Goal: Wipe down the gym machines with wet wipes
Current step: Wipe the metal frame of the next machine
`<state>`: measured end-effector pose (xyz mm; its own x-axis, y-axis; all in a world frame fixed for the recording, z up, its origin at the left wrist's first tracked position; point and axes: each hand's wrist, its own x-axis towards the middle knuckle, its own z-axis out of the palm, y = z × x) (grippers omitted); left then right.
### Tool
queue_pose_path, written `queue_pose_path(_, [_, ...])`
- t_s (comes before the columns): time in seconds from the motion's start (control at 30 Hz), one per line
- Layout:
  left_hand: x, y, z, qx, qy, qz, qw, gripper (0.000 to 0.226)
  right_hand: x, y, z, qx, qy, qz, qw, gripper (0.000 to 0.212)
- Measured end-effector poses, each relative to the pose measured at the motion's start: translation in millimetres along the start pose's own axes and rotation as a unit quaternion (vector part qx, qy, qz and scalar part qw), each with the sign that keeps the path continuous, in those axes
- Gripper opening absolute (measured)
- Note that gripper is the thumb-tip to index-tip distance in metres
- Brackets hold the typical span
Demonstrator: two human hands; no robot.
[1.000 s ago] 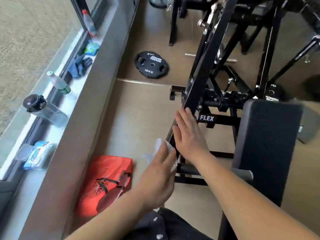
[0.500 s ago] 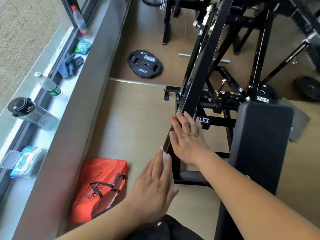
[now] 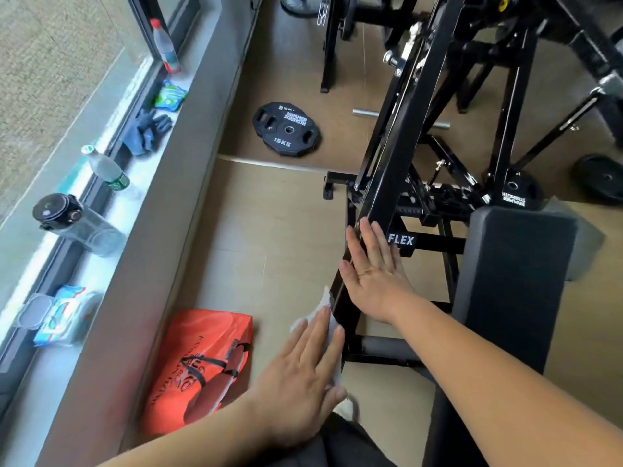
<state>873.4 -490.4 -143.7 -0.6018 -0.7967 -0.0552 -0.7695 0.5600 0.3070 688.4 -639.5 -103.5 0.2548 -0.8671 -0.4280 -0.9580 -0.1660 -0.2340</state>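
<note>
- Pressing a wet wipe (image 3: 326,298) against the lower stretch of the gym machine's sloping black bar (image 3: 401,156), our left hand (image 3: 303,372) has its fingers straight and close together, none curled round the wipe.
- The wipe is white, thin and crumpled. One corner sticks up past our fingertips, and another edge shows beneath the hand, against the bar.
- Our right hand (image 3: 374,274) lies flat on the same bar just above, fingers straight and holding nothing, beside the white FLEX lettering (image 3: 400,240).
- The machine's dark padded seat (image 3: 515,274) stands to the right of the bar.
- On the floor to the left we see a red bag (image 3: 202,365) and, farther off, a black 15KG weight plate (image 3: 286,129).
- On the windowsill (image 3: 111,274) sit a pack of wipes (image 3: 62,315), a dark-capped bottle (image 3: 77,227) and blue gloves (image 3: 146,131).
</note>
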Motion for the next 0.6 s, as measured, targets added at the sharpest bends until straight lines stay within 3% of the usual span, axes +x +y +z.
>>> queue_pose_path(0.2, [75.9,5.8,-10.6,-0.03,-0.001,-0.148,0.988,0.077,2.0,8.8,4.6,0.026,0.018,-0.031,0.999,0.062])
queue_pose_path(0.43, [-11.7,64.8,20.4,0.099,0.051,-0.216,0.97,0.07,6.8,16.1,8.6,-0.004,0.017,-0.076,0.997,0.069])
queue_pose_path(0.6, [16.8,75.9,22.0,0.124,0.054,-0.299,0.945,0.082,3.6,15.1,13.0,-0.019,0.056,-0.085,0.995,0.07])
